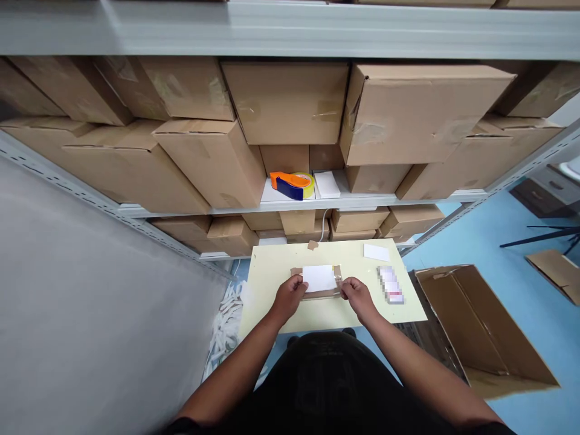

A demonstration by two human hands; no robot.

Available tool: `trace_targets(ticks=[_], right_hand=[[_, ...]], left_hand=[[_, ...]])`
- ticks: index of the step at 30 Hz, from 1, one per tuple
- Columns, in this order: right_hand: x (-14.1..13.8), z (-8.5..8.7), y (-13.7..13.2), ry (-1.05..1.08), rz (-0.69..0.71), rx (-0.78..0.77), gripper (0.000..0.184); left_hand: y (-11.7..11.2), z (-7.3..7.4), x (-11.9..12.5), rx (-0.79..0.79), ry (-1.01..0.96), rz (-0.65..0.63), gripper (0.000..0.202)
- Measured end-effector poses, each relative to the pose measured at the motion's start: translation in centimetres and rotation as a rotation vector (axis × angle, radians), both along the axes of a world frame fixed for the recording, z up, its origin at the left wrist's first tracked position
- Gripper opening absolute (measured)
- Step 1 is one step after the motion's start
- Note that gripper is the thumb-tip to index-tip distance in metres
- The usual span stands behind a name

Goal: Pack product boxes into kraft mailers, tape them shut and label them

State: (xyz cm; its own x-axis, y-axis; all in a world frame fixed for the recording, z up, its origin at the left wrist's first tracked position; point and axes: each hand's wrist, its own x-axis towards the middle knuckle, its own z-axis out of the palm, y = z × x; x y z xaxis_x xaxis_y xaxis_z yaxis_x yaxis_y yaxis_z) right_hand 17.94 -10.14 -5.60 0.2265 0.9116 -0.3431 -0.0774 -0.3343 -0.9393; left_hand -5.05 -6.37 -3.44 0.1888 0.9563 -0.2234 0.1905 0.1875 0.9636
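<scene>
A small flat cardboard packet (336, 277) with a white label (319, 278) on top lies on the pale yellow table (272, 272). My left hand (288, 296) pinches its left end with curled fingers. On the right end, my right hand (357, 296) grips in the same way. Both hands rest near the table's front edge.
A white card (376, 252), a blurred small packet (390, 284) and a cardboard scrap (312, 244) lie on the table. An orange and blue tape dispenser (292, 184) sits on the shelf among cardboard boxes (285, 103). An open cardboard box (480, 326) stands on the blue floor at right.
</scene>
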Motion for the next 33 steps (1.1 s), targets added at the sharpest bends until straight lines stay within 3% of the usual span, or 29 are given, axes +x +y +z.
trace_targets(ticks=[7,12,17,20,24,29,33], right_hand=[[-0.8,-0.8,0.4,0.237,0.073,-0.176,0.044],[-0.5,-1.4,0.2,0.210,0.069,-0.140,0.037],[0.1,-2.5,1.2,-0.261,0.102,-0.024,0.034],[0.0,-3.2,2.3,-0.566,0.191,0.013,0.031],[-0.4,-4.0,3.6,-0.892,0.317,-0.049,0.027],[-1.2,-5.3,4.0,-1.201,0.456,-0.049,0.023],[-1.5,-6.1,4.0,-1.246,0.393,-0.072,0.024]], left_hand=[[-0.4,1.0,0.0,-0.042,-0.170,-0.123,0.027],[-0.2,0.1,-0.4,-0.015,-0.039,-0.086,0.029],[0.4,-2.2,-0.5,0.043,0.393,-0.032,0.034],[1.2,-3.2,-0.1,0.063,0.622,-0.064,0.037],[2.1,-4.1,0.6,0.123,0.916,-0.161,0.035],[2.7,-5.3,1.3,0.146,1.091,-0.266,0.035],[2.6,-6.4,1.2,0.150,1.090,-0.235,0.033]])
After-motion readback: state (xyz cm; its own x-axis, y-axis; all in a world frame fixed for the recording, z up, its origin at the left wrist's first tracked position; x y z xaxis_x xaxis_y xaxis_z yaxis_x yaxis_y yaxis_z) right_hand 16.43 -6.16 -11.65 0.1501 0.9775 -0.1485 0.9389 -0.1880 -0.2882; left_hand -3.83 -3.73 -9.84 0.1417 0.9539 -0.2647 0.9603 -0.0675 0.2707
